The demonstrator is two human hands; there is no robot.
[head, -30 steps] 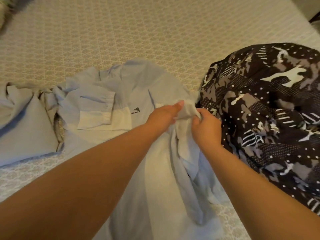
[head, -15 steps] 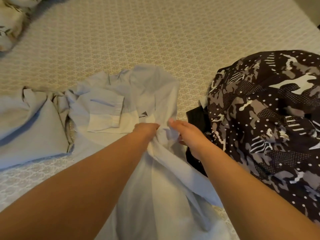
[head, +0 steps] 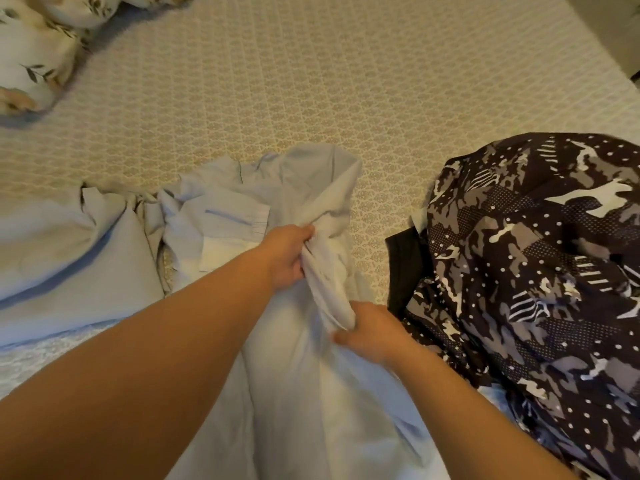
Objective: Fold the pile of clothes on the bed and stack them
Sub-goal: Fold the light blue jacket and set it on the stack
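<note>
The light-blue shirt [head: 294, 375] lies on the patterned bed cover [head: 311, 81], spread toward the person. Both hands clamp one bunched fold of it — the left hand [head: 285, 256] at the fold's far end, the right hand [head: 370, 332] at its near end. Just right of the shirt sits a dark camouflage-print garment [head: 533, 271]; left of it, another pale-blue cloth [head: 69, 251].

You've 2 pale-blue cloth garments [head: 242, 216] [head: 62, 251] on the bed, 1 dark camo-print fabric heap [head: 530, 271], 1 floral pillow [head: 31, 53], and 2 hands [head: 285, 256] [head: 372, 332].
</note>
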